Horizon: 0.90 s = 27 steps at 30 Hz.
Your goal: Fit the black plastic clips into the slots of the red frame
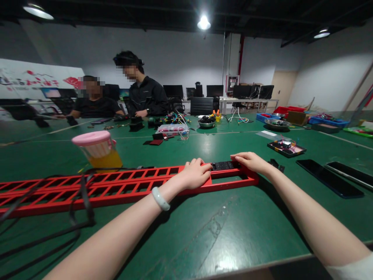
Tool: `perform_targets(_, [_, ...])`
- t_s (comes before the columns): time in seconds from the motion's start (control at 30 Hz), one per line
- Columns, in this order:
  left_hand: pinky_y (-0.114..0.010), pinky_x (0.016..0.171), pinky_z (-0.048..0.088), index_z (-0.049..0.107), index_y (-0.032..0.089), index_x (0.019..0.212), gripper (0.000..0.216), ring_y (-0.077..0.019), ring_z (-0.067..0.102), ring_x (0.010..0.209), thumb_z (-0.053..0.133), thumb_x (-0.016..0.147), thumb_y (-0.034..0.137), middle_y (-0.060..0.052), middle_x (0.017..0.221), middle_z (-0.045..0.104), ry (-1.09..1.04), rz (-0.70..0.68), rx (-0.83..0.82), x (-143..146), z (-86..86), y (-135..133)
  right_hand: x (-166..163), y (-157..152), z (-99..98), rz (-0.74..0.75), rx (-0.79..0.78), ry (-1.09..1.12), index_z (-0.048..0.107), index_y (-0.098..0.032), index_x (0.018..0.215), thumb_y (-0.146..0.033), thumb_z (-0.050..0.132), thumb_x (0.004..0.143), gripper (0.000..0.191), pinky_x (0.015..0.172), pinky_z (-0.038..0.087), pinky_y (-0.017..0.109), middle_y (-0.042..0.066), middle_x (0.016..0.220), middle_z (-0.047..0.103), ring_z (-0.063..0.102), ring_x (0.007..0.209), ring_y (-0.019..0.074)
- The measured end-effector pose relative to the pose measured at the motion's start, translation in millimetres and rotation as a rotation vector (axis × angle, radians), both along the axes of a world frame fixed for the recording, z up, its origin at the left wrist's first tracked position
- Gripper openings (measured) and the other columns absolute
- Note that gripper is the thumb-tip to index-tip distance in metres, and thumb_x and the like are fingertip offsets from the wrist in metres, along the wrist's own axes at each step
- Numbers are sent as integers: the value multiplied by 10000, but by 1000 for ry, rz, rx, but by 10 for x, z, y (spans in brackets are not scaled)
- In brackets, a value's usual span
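Note:
A long red slotted rack (122, 186) lies across the green table (204, 233) in front of me. My left hand (195, 174) rests on the rack's right part with its fingers curled down over the frame. My right hand (250, 161) lies on the rack's right end, fingers bent and pressing beside a small black component (223, 165) seated in one of the slots. Both hands touch the rack on either side of that black part. A pale bangle (160, 198) sits on my left wrist.
A pink-lidded cup (99, 149) with yellow liquid stands behind the rack. Black cables (78, 217) trail at the left. Dark flat panels (329, 177) and a small black tray (286, 148) lie at right. Two people (145, 95) sit across the table among wires and bowls.

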<state>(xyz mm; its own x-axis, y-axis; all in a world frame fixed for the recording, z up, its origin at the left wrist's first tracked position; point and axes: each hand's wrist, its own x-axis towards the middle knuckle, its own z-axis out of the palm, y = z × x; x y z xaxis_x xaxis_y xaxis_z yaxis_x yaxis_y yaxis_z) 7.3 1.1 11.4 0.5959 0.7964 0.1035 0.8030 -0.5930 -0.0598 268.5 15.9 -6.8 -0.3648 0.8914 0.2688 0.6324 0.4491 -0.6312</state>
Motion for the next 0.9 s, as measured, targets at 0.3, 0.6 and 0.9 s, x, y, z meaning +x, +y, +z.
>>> perform_targets(0.3, [-398, 806, 337, 457, 343, 1176, 411, -240, 422, 959, 214, 870, 471, -64, 1036, 464, 13, 15, -68, 4, 41, -19, 486, -34, 119, -283, 157, -359, 664, -191, 971, -117, 466, 718, 329, 854, 415, 316, 82, 1002, 656, 578, 958, 240])
perform_targets(0.6, [-403, 802, 337, 463, 322, 1163, 408, -245, 416, 960, 212, 873, 462, -70, 1033, 469, 30, 22, -32, 11, 18, -29, 144, -51, -70, -45, 236, -327, 577, -285, 1122, -12, 412, 673, 550, 973, 305, 440, 56, 1320, 413, 324, 1218, 248])
perform_targets(0.9, [-400, 792, 342, 465, 315, 1158, 407, -248, 425, 954, 210, 873, 453, -74, 1041, 470, 29, 19, -22, 18, 20, -43, 85, -39, -153, -86, 261, -443, 557, -308, 1144, -30, 424, 684, 553, 928, 319, 493, 69, 1304, 423, 278, 1220, 283])
